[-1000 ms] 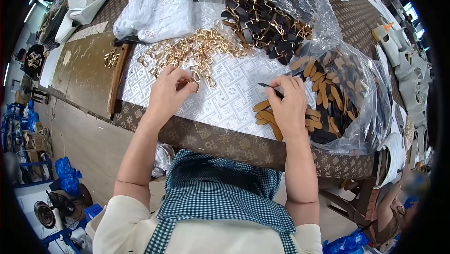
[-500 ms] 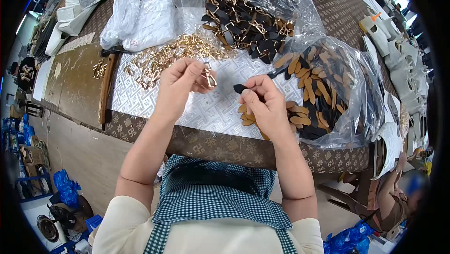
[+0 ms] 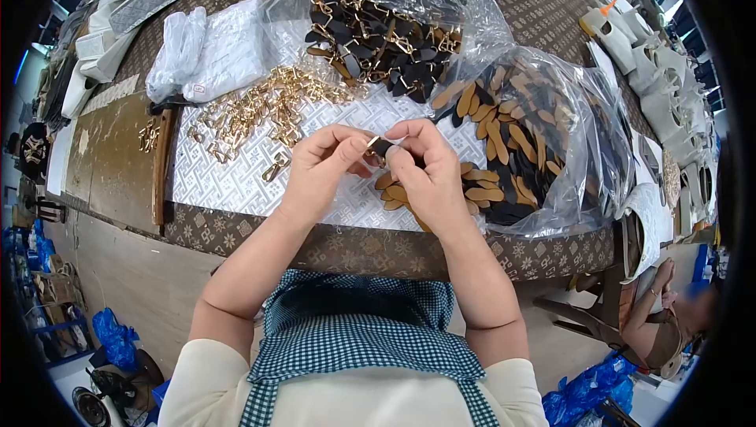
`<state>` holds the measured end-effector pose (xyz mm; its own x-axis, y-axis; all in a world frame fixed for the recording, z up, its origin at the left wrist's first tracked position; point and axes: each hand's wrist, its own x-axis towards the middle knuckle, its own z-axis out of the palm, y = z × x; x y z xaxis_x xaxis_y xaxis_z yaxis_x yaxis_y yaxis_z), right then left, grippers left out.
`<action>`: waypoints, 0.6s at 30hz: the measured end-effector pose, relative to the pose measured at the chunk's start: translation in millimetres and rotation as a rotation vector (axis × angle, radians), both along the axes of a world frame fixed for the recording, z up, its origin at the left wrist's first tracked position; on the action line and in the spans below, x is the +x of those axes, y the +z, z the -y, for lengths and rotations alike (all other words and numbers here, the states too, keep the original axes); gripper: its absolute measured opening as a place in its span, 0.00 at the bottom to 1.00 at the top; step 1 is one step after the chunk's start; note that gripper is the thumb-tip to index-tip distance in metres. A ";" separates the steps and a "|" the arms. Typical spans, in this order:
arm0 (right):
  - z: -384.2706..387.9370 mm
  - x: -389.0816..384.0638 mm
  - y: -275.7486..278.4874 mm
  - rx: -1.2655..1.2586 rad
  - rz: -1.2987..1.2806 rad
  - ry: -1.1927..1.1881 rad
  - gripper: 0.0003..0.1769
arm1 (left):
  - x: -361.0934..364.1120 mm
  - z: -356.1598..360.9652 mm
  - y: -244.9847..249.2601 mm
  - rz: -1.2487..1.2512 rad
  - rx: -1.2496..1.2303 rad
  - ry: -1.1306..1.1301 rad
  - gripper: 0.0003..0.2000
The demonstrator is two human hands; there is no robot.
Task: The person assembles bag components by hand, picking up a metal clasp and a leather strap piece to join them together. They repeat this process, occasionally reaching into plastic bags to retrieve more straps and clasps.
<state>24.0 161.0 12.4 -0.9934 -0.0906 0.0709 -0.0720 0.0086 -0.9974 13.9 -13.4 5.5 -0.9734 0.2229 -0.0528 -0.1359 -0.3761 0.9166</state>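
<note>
My left hand [image 3: 319, 171] pinches a gold swivel clasp [image 3: 372, 142] between thumb and fingers. Against it, my right hand [image 3: 429, 175] grips a small black leather tab [image 3: 383, 147], whose end lies right at the clasp's metal bar. Fingers hide most of both pieces. On the patterned white sheet [image 3: 236, 191] beyond my left hand spreads a pile of gold clasps [image 3: 276, 100]. To the right, black and tan leather tabs [image 3: 512, 143] spill from a clear plastic bag [image 3: 594, 139].
A second clear bag [image 3: 472, 1] at the back holds black tabs with gold clasps. White plastic-wrapped packages [image 3: 232, 49] lie at back left, beside a worn board [image 3: 110, 167] with a wooden edge strip [image 3: 162, 167]. Another person [image 3: 657, 321] sits at the far right.
My hands have come together, bringing the black tab from the right against the gold clasp from the left. The view has shifted slightly.
</note>
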 end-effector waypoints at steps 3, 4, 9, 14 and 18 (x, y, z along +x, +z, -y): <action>-0.2 2.9 6.9 0.073 -0.034 0.050 0.12 | -2.1 1.0 -6.6 0.021 0.035 -0.044 0.08; -0.3 3.6 8.5 0.073 -0.030 0.075 0.12 | -2.3 2.0 -7.1 0.033 0.017 -0.063 0.08; 1.5 3.6 4.4 0.119 -0.087 0.140 0.14 | -6.6 11.6 -12.4 0.136 0.012 -0.155 0.08; 5.2 2.6 -1.0 0.350 -0.306 0.047 0.16 | -6.7 9.2 -11.8 0.073 0.003 -0.149 0.08; 4.9 5.7 0.1 0.349 -0.186 0.033 0.15 | -7.2 8.6 -9.2 0.057 -0.085 -0.183 0.08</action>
